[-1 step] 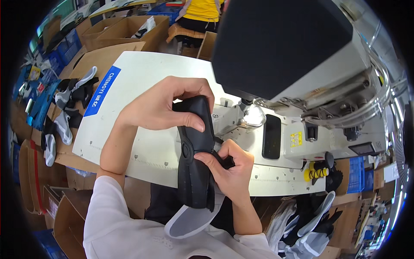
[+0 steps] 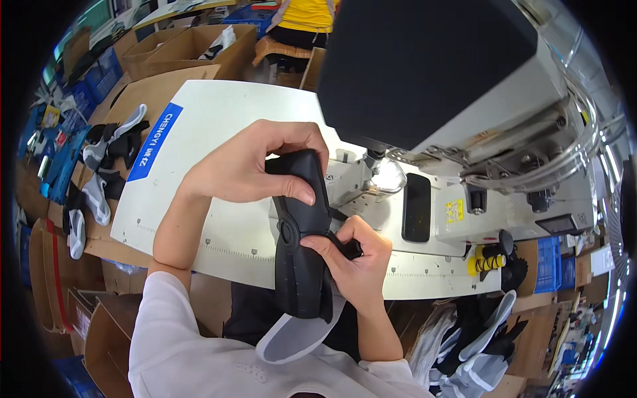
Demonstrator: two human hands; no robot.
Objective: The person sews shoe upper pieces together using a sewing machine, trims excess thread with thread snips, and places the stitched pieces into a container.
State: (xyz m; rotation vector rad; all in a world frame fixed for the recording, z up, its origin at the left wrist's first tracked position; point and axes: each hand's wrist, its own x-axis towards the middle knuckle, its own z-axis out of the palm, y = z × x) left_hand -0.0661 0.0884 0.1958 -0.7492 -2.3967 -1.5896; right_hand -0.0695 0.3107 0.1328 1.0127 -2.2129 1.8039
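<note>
Between my hands is a black, moulded-looking piece (image 2: 302,268) with a round raised disc on its side, held upright over the table's front edge. A grey flap with a pale edge (image 2: 292,339) hangs from its lower end toward my lap. My left hand (image 2: 255,162) grips the upper end, thumb on the near face and fingers curled over behind it. My right hand (image 2: 352,262) is closed on the right edge at mid-height, thumb pressed beside the disc; its curled fingers hold a black strap-like part. The far side of the piece is hidden.
A sewing machine with a large black head cover (image 2: 424,73) and a lit lamp (image 2: 388,178) rises at the right. A black phone (image 2: 417,209) lies on the white table (image 2: 219,106). Grey-and-black pieces (image 2: 96,196) lie left; more (image 2: 481,358) hang lower right. Another person (image 2: 305,20) sits beyond.
</note>
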